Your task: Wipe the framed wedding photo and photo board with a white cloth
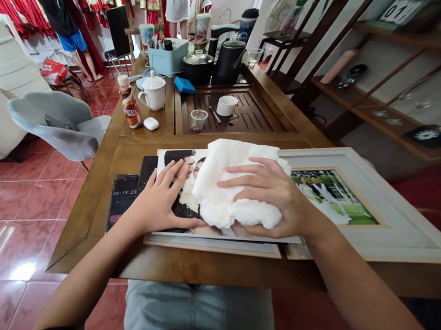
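A large photo print point(178, 211) lies flat on a frame at the near edge of the wooden table point(92, 220). My left hand point(159, 200) rests on the print's left part, fingers spread and flat. My right hand point(275, 196) presses a bunched white cloth point(226, 185) against the print, fingers curled over it. To the right lies a white framed photo point(366, 202), partly under the print.
A phone point(123, 199) showing a timer lies left of the print. Farther back stand a coffee bottle point(131, 107), a white lidded mug point(153, 91), a tea tray point(246, 112) with a small cup, and kettles point(229, 59). A grey chair point(62, 126) is left, wooden shelves point(391, 63) right.
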The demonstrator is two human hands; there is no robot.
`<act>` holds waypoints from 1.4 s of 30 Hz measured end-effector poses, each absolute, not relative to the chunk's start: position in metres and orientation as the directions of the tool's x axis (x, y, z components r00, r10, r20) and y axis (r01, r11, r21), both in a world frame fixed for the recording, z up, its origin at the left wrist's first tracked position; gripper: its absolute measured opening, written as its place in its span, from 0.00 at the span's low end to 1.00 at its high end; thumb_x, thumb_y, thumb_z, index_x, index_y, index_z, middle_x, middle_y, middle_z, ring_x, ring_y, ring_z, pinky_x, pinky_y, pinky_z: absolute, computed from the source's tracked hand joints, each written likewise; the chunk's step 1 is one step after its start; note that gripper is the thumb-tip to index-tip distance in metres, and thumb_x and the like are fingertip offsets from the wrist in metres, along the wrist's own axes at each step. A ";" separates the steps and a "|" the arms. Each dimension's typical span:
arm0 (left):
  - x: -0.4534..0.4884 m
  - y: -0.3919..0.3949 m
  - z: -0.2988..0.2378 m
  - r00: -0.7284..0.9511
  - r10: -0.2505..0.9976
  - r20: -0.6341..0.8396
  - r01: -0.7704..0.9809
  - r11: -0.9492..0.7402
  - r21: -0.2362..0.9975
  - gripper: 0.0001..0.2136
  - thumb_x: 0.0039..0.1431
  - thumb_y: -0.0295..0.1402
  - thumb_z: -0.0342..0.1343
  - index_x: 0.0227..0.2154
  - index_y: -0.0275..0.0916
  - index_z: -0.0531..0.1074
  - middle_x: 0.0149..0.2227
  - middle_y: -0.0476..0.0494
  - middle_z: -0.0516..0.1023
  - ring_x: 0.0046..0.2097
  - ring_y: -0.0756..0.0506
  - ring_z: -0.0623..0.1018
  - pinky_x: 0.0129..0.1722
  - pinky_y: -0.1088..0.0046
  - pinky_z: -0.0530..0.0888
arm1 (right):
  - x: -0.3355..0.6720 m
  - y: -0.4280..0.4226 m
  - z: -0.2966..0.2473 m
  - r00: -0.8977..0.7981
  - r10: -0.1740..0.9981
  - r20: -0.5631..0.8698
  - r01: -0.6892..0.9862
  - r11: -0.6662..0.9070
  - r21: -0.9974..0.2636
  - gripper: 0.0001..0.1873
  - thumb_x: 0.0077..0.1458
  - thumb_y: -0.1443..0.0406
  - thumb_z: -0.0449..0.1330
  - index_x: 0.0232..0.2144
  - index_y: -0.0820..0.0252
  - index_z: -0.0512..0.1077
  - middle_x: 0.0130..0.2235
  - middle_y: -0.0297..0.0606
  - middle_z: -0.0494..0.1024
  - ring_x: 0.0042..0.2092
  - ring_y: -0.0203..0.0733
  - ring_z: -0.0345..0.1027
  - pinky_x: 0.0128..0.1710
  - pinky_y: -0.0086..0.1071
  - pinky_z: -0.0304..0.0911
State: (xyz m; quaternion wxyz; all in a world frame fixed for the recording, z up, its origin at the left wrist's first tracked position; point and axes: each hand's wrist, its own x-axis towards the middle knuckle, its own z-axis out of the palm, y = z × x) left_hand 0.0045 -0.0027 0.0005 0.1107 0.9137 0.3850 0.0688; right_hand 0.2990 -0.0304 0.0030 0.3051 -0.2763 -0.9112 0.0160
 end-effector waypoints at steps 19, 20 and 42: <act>0.005 -0.002 0.001 0.694 0.719 0.048 0.688 -0.681 0.251 0.58 0.55 0.73 0.50 0.76 0.38 0.39 0.77 0.33 0.41 0.77 0.29 0.44 0.74 0.45 0.47 | 0.302 -0.030 0.003 -0.629 0.529 0.570 0.516 0.832 -0.203 0.11 0.56 0.56 0.64 0.38 0.52 0.70 0.53 0.42 0.83 0.61 0.59 0.71 0.64 0.57 0.53; 0.005 -0.002 0.001 0.692 0.721 0.044 0.691 -0.678 0.250 0.58 0.55 0.73 0.49 0.76 0.37 0.39 0.77 0.33 0.41 0.77 0.29 0.44 0.74 0.45 0.47 | 0.302 -0.030 0.003 -0.620 0.536 0.574 0.527 0.826 -0.201 0.11 0.56 0.55 0.64 0.38 0.52 0.70 0.54 0.42 0.83 0.62 0.59 0.71 0.64 0.57 0.53; 0.005 -0.001 0.002 0.697 0.715 0.050 0.683 -0.684 0.257 0.58 0.55 0.72 0.52 0.76 0.37 0.39 0.77 0.31 0.43 0.76 0.28 0.45 0.73 0.44 0.47 | 0.298 -0.031 0.003 -0.626 0.537 0.565 0.524 0.827 -0.206 0.12 0.56 0.56 0.65 0.39 0.51 0.71 0.54 0.41 0.83 0.62 0.57 0.71 0.64 0.56 0.53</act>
